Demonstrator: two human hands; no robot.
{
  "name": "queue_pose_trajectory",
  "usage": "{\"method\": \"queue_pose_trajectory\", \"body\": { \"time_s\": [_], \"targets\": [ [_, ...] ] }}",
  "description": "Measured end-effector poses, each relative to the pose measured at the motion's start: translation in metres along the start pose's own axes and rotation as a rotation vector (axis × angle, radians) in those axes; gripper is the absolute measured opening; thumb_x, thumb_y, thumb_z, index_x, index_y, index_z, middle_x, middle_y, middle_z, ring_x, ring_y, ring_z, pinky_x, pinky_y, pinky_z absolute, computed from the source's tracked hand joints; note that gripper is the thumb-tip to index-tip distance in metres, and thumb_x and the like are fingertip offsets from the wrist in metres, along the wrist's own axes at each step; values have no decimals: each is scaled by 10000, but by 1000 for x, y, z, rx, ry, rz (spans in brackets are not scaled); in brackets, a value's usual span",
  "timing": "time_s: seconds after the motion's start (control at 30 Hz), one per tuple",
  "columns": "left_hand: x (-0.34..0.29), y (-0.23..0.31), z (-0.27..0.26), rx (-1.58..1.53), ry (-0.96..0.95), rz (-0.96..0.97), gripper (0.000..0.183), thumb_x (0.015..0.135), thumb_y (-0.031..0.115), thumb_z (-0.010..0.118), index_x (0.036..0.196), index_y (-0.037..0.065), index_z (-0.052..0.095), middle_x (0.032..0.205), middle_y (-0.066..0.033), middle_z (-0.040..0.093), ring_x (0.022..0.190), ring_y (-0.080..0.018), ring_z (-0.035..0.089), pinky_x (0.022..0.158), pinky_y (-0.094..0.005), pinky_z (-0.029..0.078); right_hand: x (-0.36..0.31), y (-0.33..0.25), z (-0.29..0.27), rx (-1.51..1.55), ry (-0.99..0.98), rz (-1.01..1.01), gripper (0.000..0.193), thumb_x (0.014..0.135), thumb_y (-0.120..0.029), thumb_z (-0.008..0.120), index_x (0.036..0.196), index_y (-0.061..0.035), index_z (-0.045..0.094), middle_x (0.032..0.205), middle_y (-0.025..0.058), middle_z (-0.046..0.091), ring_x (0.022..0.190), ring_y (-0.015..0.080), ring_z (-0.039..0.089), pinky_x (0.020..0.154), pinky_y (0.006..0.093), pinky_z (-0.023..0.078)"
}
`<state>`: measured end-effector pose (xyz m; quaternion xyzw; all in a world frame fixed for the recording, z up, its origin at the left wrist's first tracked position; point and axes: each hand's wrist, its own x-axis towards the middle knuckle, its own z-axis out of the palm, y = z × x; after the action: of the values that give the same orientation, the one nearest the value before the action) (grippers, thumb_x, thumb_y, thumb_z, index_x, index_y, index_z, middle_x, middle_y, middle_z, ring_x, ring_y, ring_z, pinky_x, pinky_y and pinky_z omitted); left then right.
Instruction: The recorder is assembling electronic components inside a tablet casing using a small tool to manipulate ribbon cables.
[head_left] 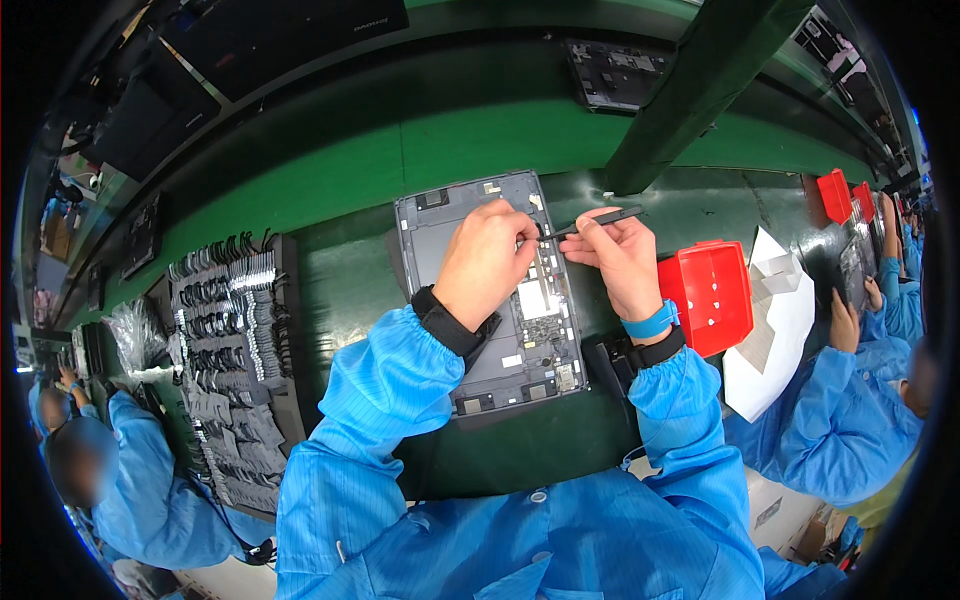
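Head view
Device: grey opened tablet-like chassis (470, 240) lying flat on the green work surface (350, 170), inner boards and components exposed along its right side.
Left hand (485, 262): rests on the chassis, fingers curled narrow and pressed down on the upper right area of the board; whether they pinch a small part cannot be told.
Right hand (620, 255): just beside the chassis' right edge, fingers closed around a slim black tool (595, 220) whose tip points left toward the left fingertips.
Wrists: black strap on the left, blue band on the right, blue sleeves.
Red bin (712, 295): right of the right hand.
Parts tray (225, 340): left, filled with small dark cable pieces.
White sheets (780, 320): beyond the bin.
Co-workers: blue-sleeved persons at both sides.
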<state>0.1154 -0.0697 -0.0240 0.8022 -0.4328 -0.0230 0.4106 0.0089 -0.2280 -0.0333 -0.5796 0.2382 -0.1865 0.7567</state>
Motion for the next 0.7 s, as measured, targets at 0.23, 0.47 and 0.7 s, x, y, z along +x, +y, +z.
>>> {"method": "queue_pose_trajectory", "body": {
  "time_s": [0.23,0.47,0.7],
  "targets": [
    [-1,0,0,-28,19,-32,155,767,33,735,916,-4,716,837,-139,660,756,-272,685,681,-354,560,0,0,2,-156,44,-151,175,936,-64,671,1027,63,591,883,146,696,778,200,724,676,282,609],
    [-1,0,0,-23,12,-34,161,768,35,734,923,-6,715,837,-139,654,748,-269,683,677,-356,558,1,3,2,-152,36,-136,167,936,-54,667,1027,64,591,877,149,696,777,196,723,673,278,607],
    [-1,-1,1,-14,18,-23,158,770,41,733,920,-4,713,833,-138,649,743,-270,676,671,-360,552,1,4,0,-127,30,-112,169,940,-58,664,1035,60,590,880,144,692,778,199,723,676,281,611]
  ]
}}
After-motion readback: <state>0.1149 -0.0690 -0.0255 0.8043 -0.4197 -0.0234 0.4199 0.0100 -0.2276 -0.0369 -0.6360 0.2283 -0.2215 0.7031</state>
